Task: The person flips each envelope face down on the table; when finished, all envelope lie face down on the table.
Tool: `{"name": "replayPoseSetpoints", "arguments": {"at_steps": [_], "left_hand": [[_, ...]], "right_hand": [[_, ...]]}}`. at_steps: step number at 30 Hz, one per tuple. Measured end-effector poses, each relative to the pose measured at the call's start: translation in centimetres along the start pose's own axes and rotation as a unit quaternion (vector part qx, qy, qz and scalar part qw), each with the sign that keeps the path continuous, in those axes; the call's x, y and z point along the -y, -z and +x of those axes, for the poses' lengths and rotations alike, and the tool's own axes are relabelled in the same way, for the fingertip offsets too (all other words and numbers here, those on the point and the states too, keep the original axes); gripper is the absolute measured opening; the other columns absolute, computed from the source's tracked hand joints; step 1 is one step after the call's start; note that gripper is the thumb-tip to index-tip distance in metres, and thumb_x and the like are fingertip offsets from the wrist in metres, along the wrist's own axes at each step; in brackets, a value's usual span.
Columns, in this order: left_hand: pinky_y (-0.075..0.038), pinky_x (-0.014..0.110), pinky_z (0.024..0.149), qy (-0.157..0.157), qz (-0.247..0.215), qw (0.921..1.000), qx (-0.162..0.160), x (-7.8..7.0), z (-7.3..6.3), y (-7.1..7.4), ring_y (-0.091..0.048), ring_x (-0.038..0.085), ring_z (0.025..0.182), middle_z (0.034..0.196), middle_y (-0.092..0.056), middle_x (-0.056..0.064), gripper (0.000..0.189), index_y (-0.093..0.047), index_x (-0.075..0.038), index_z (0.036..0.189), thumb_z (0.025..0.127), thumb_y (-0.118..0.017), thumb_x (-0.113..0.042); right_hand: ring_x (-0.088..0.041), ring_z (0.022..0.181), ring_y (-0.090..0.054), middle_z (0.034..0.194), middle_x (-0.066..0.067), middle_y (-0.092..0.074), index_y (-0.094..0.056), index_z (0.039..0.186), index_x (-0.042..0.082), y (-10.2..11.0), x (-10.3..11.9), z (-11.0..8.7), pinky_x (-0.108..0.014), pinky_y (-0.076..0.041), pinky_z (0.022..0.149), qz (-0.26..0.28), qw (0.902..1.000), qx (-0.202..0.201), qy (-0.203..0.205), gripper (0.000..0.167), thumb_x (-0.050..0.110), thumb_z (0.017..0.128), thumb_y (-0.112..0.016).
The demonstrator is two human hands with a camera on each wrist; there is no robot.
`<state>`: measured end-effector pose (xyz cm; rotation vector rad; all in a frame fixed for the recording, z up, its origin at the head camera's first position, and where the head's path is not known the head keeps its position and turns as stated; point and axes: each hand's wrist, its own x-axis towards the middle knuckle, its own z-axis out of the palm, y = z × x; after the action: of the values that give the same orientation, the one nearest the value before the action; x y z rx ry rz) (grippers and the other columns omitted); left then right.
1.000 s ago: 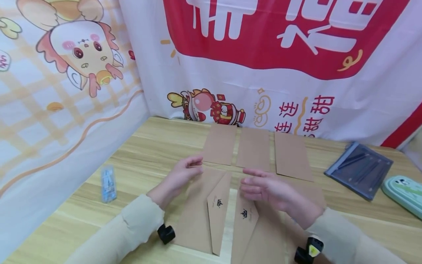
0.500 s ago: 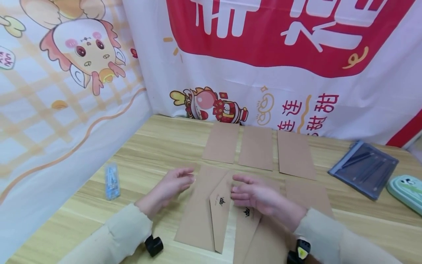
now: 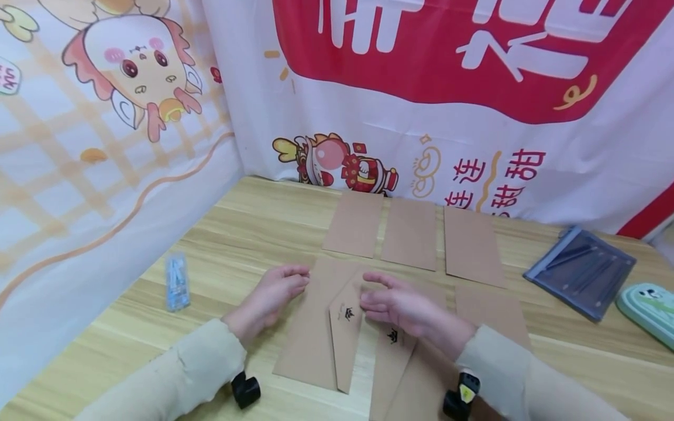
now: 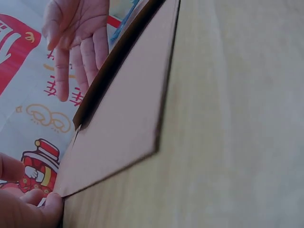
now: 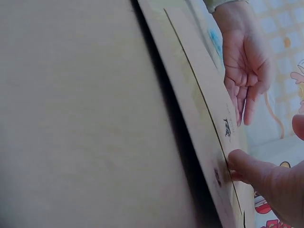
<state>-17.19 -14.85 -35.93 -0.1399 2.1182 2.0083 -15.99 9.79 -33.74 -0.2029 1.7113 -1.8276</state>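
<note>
A kraft-paper envelope (image 3: 307, 330) lies on the wooden table, its pointed flap with a black crown print on the right side. At its left edge is my left hand (image 3: 271, 292), fingers loosely bent; in the left wrist view a finger (image 4: 51, 209) seems to touch an envelope's corner. My right hand (image 3: 405, 310) is at the envelope's upper right edge, fingertips beside the flap, and hangs over a second crown-printed envelope (image 3: 387, 368). Neither hand grips anything. The right wrist view shows a fingertip (image 5: 236, 159) against the envelope's edge.
Three plain brown envelopes (image 3: 408, 234) lie in a row at the back, and another (image 3: 495, 313) at the right. A dark zip pouch (image 3: 581, 272) and a green case (image 3: 650, 310) are at far right. A small blue clear pack (image 3: 177, 282) lies left. Printed cloths hang behind.
Both hands have moved a little left. My right hand has shifted from above the second envelope to the first one's right edge; the first envelope has barely moved.
</note>
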Motion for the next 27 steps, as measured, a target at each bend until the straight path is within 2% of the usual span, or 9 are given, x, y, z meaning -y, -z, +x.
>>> {"name": "replayPoseSetpoints", "arguments": {"at_steps": [7, 12, 18, 27], "left_hand": [[-0.047, 0.026, 0.094, -0.039, -0.004, 0.9986, -0.037, -0.7, 0.3, 0.7, -0.056, 0.023, 0.107, 0.123, -0.054, 0.024, 0.039, -0.05, 0.01, 0.123, 0.084, -0.053, 0.006], [-0.049, 0.018, 0.087, -0.044, -0.007, 0.9985, -0.032, -1.0, 0.6, 1.5, -0.056, 0.017, 0.102, 0.123, -0.053, 0.024, 0.043, -0.048, 0.01, 0.125, 0.082, -0.053, 0.011], [-0.049, 0.018, 0.087, -0.051, 0.002, 0.9984, -0.024, -1.6, 0.2, 2.1, -0.053, 0.018, 0.104, 0.12, -0.054, 0.02, 0.045, -0.047, 0.009, 0.125, 0.081, -0.054, 0.012], [-0.048, 0.019, 0.09, -0.087, 0.008, 0.9961, 0.013, -3.8, 0.1, 1.1, -0.05, 0.02, 0.109, 0.124, -0.051, 0.018, 0.048, -0.045, 0.006, 0.129, 0.082, -0.055, 0.009]], "right_hand": [[-0.042, 0.125, -0.041, 0.142, -0.032, -0.028, -0.019, 0.144, -0.002, -0.4, 0.1, 1.1, -0.047, -0.035, 0.105, -0.007, 1.0, -0.004, -0.004, 0.064, 0.003, 0.089, -0.052], [-0.041, 0.127, -0.039, 0.143, -0.03, -0.027, -0.02, 0.143, -0.003, -0.9, -0.2, 1.9, -0.047, -0.033, 0.106, 0.004, 0.9999, -0.01, 0.007, 0.062, -0.001, 0.089, -0.049], [-0.041, 0.128, -0.036, 0.145, -0.028, -0.025, -0.021, 0.143, -0.003, -1.6, -0.3, 2.3, -0.047, -0.032, 0.107, 0.013, 0.9998, -0.005, 0.016, 0.06, -0.001, 0.089, -0.049], [-0.041, 0.128, -0.036, 0.144, -0.03, -0.026, -0.022, 0.141, -0.006, -2.2, -1.0, 2.8, -0.047, -0.031, 0.108, 0.037, 0.9985, -0.001, 0.041, 0.057, 0.003, 0.09, -0.047]]}}
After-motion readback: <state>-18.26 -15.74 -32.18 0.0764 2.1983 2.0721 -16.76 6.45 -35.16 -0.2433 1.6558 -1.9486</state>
